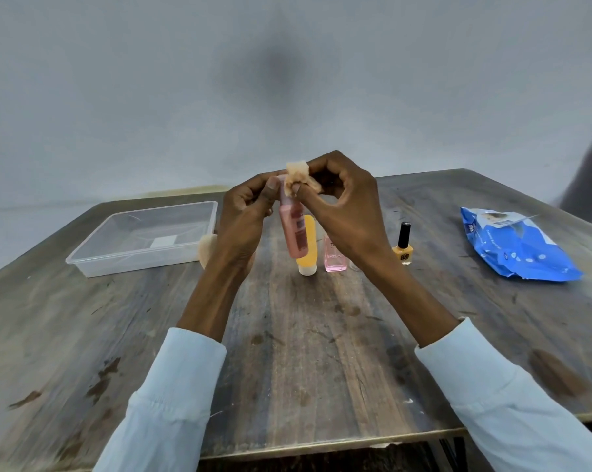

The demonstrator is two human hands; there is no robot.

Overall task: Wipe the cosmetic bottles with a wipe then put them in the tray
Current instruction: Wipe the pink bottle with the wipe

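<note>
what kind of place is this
Probably a plain indoor room set up for a tabletop chore, not a shop or bathroom: a worn wooden table against a bare grey wall, with a clear plastic tray and a blue wipes pack.

The table (305, 335) looks like worn, matt wood with dark stains and scuffed grain. The tray (144, 257) is clear, smooth plastic. The pink bottle (293, 233) appears translucent plastic with a slight sheen. The wipe (298, 178) looks soft, crumpled cloth. The blue wipes packet (519, 247) is glossy, wrinkled film. Both sleeves (172, 386) are matt fabric.
</note>
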